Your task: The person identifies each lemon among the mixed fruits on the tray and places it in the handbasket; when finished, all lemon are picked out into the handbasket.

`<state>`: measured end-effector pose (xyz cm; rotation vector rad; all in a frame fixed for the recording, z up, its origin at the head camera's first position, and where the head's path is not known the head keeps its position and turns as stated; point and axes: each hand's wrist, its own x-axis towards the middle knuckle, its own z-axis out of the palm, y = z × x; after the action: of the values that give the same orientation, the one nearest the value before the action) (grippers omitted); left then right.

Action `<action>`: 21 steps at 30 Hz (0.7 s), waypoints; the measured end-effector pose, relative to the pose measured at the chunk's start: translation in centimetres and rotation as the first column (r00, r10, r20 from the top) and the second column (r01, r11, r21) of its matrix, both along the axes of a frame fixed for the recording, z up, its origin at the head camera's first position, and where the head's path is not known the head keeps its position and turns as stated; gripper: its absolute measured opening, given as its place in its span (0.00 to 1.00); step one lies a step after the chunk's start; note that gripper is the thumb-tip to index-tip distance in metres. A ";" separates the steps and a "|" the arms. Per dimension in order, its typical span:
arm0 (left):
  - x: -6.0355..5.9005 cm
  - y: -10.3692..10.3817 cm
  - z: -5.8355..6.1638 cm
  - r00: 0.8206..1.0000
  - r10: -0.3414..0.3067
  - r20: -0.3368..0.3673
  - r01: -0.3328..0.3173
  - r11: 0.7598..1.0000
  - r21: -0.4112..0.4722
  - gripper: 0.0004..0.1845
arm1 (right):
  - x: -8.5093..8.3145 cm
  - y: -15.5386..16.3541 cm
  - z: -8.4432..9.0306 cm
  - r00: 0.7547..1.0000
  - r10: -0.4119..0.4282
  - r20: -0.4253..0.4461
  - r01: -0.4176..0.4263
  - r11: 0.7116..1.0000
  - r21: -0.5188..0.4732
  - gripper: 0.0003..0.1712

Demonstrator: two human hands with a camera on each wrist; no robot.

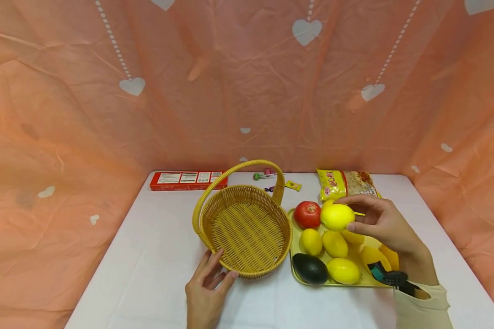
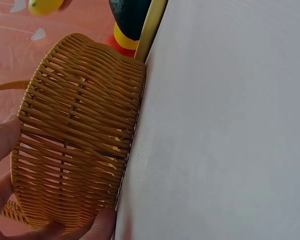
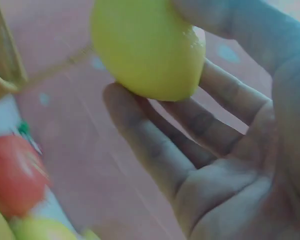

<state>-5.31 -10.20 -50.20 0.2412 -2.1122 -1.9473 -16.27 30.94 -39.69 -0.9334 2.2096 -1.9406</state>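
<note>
My left hand (image 1: 207, 290) grips the near left side of a round wicker basket (image 1: 249, 237) with a tall looped handle. Its thumb lies at the rim and the other fingers (image 2: 102, 225) press low on the woven wall. Nothing lies inside the basket. My right hand (image 1: 380, 224) pinches a yellow lemon (image 1: 338, 217) between thumb and fingers, above a yellow tray (image 1: 370, 243). In the right wrist view the lemon (image 3: 147, 50) sits at the fingertips, away from the palm. On the tray are a red pomegranate-like fruit (image 1: 307, 214), a dark avocado (image 1: 310, 268) and several other yellow fruits (image 1: 343, 271).
A long red box (image 1: 181, 181) lies behind the basket on the left. Lollipops (image 1: 263, 175) and a small yellow wrapped candy (image 1: 293, 185) lie at the back. Behind the tray is a yellow food bag (image 1: 346, 184). Pink heart-patterned cloth (image 1: 247, 91) encloses the white table (image 1: 140, 256).
</note>
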 end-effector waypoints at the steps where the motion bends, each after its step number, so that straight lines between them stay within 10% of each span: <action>1: 0.0 0.0 0.0 1.000 0.003 0.006 -0.003 1.000 -0.003 0.36 | -0.2 -0.8 -0.2 1.000 0.016 0.001 -0.016 1.000 -0.001 0.29; 14: 0.0 0.2 0.2 0.999 0.009 0.038 -0.007 0.999 -0.031 0.35 | -0.3 -10.6 -3.6 0.984 0.129 0.118 -0.140 0.987 0.085 0.25; 21: 0.0 0.1 0.2 0.999 0.005 0.036 -0.003 0.999 -0.036 0.35 | 0.8 -14.6 -5.0 0.992 0.119 0.028 -0.122 0.975 0.185 0.16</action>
<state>-5.36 -10.15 -50.04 0.2756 -2.1654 -1.9150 -15.51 16.38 -44.64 -0.9938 2.2215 -1.6505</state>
